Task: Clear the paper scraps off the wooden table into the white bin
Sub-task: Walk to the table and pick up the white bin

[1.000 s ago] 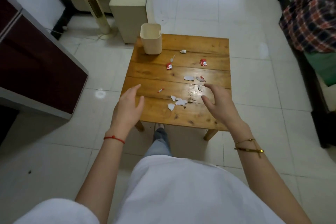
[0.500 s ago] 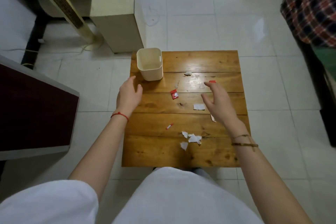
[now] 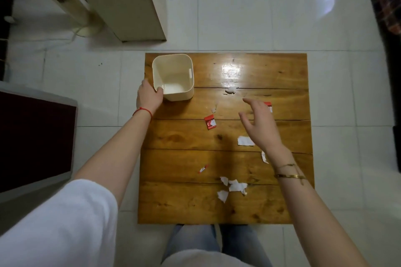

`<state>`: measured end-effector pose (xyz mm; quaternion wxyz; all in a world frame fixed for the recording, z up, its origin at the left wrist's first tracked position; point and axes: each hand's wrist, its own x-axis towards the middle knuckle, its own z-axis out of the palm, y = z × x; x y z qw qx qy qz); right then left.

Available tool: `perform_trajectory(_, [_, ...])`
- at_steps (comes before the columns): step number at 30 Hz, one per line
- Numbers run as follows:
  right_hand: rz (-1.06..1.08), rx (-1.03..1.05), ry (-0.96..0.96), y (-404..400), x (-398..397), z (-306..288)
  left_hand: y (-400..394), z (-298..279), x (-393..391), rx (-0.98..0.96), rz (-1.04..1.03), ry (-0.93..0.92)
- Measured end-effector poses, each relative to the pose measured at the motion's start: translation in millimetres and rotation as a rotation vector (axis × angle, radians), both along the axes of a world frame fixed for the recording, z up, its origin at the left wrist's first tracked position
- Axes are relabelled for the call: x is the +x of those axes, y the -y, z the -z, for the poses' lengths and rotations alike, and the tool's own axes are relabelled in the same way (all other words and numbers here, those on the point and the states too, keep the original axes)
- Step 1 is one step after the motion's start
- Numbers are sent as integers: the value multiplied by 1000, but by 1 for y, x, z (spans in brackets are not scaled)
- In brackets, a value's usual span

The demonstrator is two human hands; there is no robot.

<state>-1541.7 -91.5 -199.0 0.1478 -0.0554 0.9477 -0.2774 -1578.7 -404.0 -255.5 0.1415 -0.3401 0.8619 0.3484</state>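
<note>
While the head camera looks straight down, the scene reads as follows.
Landmark: white bin (image 3: 173, 77), standing upright and empty at the far-left corner of the wooden table (image 3: 271, 71).
Left hand (image 3: 148, 96): at the bin's near-left corner, thumb on the wall; whether it truly grips is hard to tell.
Right hand (image 3: 260, 125): well right of the bin, fingers spread wide and holding nothing, over the tabletop.
Red wrapper scrap (image 3: 210, 122): near the bin, toward the person.
Second red scrap (image 3: 269, 106): partly hidden behind the right hand.
White crumpled scrap (image 3: 230, 90): right of the bin on a plank seam.
White torn pieces (image 3: 233, 187): clustered far from the bin, by the near edge.
Thin red-and-white sliver (image 3: 203, 168): between that cluster and the bin.
</note>
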Motion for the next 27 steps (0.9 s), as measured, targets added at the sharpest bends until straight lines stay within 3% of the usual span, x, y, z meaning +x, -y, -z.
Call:
perform_trajectory(4, [-13,8,11,7,-11,21,8,25,-12,74,-84,52])
perform_trajectory(10, [-10,9,41,18,-15,39,5,41,-16,107,-124,-45])
perform_trajectory(15, [-17,20,45,21,-9,42,5,46,-20,120,-149,-22])
perform_trajectory(27, [12,37,28,-10,55,30,-33,5,62,168,-69,-52])
